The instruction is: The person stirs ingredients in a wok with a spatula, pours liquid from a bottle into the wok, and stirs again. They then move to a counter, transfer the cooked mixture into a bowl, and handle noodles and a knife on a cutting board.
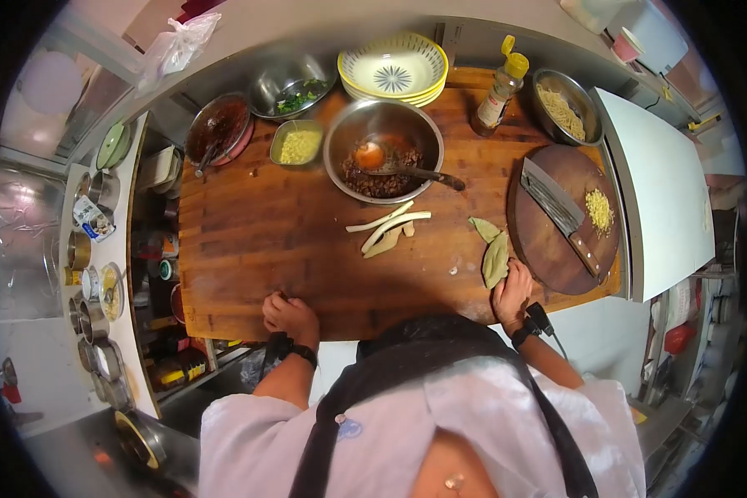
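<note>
My left hand rests at the table's front edge, its fingers curled closed; what they hold, if anything, is hidden. Farther right, my right hand has its fingers closed at the lower end of dry green leaves, which lie on the wooden table. White strips lie near the table's middle with tan pieces beside them. Behind them a steel bowl contains a dark chopped mixture and a ladle. To the right, a cleaver and chopped yellowish bits lie on a round board.
At the back are stacked patterned bowls, a yellow-capped bottle, a noodle bowl, a bowl with greens, a square dish and a red sauce bowl. Shelves with containers stand at left.
</note>
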